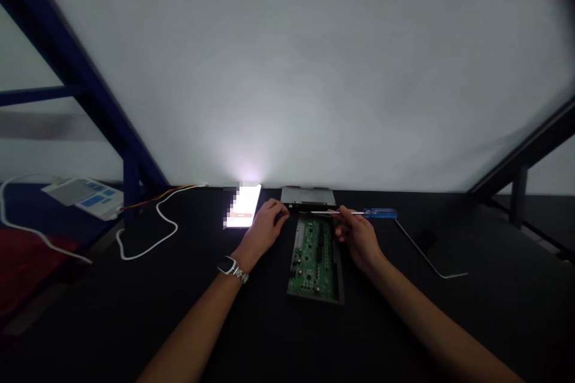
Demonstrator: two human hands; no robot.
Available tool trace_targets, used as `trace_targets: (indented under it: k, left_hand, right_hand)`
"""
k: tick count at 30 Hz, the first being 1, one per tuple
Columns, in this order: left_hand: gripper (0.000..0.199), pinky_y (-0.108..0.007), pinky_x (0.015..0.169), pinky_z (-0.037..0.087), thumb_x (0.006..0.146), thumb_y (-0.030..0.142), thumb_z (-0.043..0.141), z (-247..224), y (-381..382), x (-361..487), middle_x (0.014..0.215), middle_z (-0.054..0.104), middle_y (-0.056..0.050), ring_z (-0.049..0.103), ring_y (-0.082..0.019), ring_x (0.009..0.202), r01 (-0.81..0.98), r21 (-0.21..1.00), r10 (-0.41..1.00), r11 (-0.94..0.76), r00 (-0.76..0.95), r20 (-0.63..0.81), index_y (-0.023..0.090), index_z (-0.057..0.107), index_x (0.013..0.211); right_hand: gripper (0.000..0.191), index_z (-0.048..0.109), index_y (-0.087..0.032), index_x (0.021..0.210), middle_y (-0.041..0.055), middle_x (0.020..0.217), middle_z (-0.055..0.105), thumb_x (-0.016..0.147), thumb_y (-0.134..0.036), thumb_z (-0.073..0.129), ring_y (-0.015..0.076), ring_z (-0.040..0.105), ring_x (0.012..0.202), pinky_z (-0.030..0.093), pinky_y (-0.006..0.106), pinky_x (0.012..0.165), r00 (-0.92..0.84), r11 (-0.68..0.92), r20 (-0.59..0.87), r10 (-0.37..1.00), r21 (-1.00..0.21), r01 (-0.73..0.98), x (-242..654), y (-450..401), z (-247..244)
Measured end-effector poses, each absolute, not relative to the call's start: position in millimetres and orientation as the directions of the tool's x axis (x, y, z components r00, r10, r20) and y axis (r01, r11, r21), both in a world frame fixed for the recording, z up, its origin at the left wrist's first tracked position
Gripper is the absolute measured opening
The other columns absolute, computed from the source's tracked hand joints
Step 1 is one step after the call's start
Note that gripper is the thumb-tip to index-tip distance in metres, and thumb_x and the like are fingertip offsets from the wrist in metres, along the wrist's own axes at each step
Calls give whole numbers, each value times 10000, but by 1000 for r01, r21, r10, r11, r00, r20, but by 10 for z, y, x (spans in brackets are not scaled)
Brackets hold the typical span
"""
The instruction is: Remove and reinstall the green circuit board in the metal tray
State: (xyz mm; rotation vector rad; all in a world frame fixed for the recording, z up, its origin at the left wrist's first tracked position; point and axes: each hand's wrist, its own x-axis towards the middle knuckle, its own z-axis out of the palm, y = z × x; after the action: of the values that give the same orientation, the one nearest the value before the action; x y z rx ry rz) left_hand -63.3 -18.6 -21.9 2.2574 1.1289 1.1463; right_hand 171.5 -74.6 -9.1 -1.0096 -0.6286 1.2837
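Note:
A green circuit board [314,257] lies in a dark shallow frame on the black table. My right hand [359,236] is beyond its far right corner, closed on the thin metal shaft of a screwdriver [380,213] with a clear blue handle. The shaft lies almost level, its tip pointing left over the board's far edge. By the far left corner is my left hand [267,222], fingers bent and drawn together; whatever they may hold is too small to make out. Just past the board is a flat pale panel [308,195] with a dark strip along its near edge.
A lit phone [245,206] leans left of my left hand. White cable [168,233] curls farther left, near a white-and-blue card [87,196] and red material [31,269]. A bent thin rod [422,253] lies right. Blue metal struts [90,90] stand before the pale wall.

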Motion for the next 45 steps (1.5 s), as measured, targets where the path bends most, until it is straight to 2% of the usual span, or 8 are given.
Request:
trace_targets:
  k: [6,10,14,21,33,37,42,45]
  left_hand:
    - [87,-397,891,488,891,143,543,-317,-167,-634,997,566,-57,566,-207,963,551,594,809,-586,370,456,189,616,896]
    - [142,-396,913,489,878,152,580,-289,-187,-629,1054,567,-62,570,-209,999,567,606,830,-557,359,427,186,623,1009]
    - [205,-411,954,472,882,148,587,-273,-220,-574,1088,579,-73,559,-222,1040,605,569,830,-556,375,412,178,645,1075]
    - [173,-375,856,501,893,100,544,-249,-223,-492,965,630,-81,578,-218,928,652,521,830,-550,363,423,153,708,901]
    - [183,-387,862,497,906,99,522,-261,-173,-515,961,648,-94,590,-222,910,684,498,840,-533,359,406,126,703,919]
    - [170,-381,853,502,900,106,533,-252,-162,-541,962,639,-81,587,-213,898,674,488,826,-554,373,422,147,697,917]
    - [180,-397,894,494,918,162,528,-15,-208,-450,995,634,-75,579,-222,972,607,492,771,-624,378,512,178,682,1011]
    - [187,-389,900,493,906,174,549,137,-212,-216,1003,647,-64,592,-218,975,510,510,721,-692,473,506,206,690,1024]
  right_hand:
    - [328,651,-148,805,74,920,751,689,-407,815,60,557,411,384,164,338,228,-24,-145,963,-886,-462,1706,-757,-82]
    - [336,652,-146,813,75,903,748,691,-415,812,60,556,407,379,163,337,232,-24,-142,962,-894,-448,1709,-750,-92]
    - [332,648,-143,807,74,890,745,702,-416,806,59,557,410,373,156,334,220,-21,-131,967,-896,-443,1715,-744,-107]
    - [343,638,-138,806,65,848,737,702,-418,806,60,553,408,384,159,338,228,-16,-126,966,-903,-429,1707,-750,-107]
    - [358,626,-145,797,67,840,737,676,-418,823,66,556,413,386,161,334,219,-14,-122,968,-898,-440,1710,-741,-128]
    - [358,625,-141,797,65,829,732,683,-422,815,68,556,411,394,166,337,217,-9,-113,970,-903,-430,1708,-746,-106]
    - [335,607,-160,817,53,815,728,706,-417,792,93,583,438,407,184,344,260,77,-27,965,-921,-381,1773,-724,-38]
    - [311,598,-171,832,38,784,718,724,-404,773,108,602,471,434,194,364,294,168,72,953,-934,-316,1843,-706,16]
